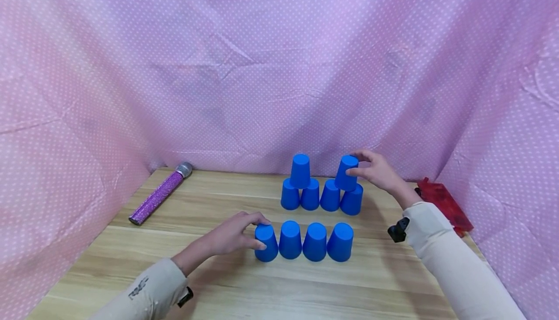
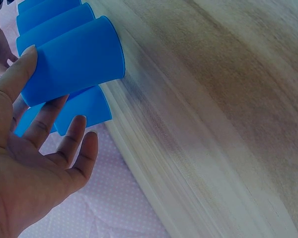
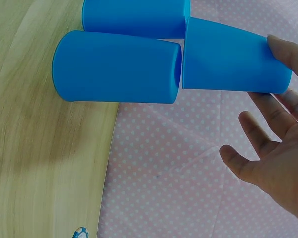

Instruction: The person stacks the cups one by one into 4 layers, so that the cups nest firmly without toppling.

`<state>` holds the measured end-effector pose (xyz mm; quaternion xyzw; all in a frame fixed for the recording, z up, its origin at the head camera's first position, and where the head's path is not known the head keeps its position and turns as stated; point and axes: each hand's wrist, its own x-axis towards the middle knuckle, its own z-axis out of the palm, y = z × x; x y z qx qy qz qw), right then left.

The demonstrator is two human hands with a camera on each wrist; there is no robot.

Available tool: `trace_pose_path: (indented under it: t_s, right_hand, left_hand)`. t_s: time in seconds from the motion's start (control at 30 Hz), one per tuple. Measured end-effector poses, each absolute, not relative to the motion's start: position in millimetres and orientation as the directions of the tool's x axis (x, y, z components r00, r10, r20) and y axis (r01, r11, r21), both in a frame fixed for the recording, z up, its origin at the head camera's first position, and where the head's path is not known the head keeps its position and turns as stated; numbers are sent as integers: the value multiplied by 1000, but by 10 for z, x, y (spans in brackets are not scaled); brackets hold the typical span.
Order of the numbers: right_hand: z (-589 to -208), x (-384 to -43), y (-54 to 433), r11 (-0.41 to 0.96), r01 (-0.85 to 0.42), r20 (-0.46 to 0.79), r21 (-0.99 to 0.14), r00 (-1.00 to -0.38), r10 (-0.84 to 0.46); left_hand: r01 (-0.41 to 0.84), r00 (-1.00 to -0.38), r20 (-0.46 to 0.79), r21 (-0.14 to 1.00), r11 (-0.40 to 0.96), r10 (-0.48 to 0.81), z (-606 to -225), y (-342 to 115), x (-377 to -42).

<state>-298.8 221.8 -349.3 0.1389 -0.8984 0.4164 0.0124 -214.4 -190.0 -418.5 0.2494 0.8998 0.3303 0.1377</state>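
Observation:
My left hand pinches an upside-down blue cup, the leftmost of a front row, between thumb and fingers; the left wrist view shows the last fingers loosely curled beside it. Further right in that row stand more upturned cups, such as a blue cup at its right end. Behind, a back row of upturned cups, among them a blue cup, bears two upper cups. One upper cup stands on the left pair. My right hand grips the other upper cup, which sits across the right pair.
At the table's back left lies a purple glittery microphone. A red translucent object lies by the right edge, partly behind the right sleeve. Pink dotted cloth hangs around the back and sides.

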Motion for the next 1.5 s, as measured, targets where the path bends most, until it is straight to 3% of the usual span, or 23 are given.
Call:
trace_pose_path:
  t_s: [1.5]
  right_hand:
    - [-3465, -2935, 2268, 596, -249, 118, -764, -961, -249]
  left_hand:
    - [376, -831, -73, 658, 652, 552, -4186, -1885, -2146]
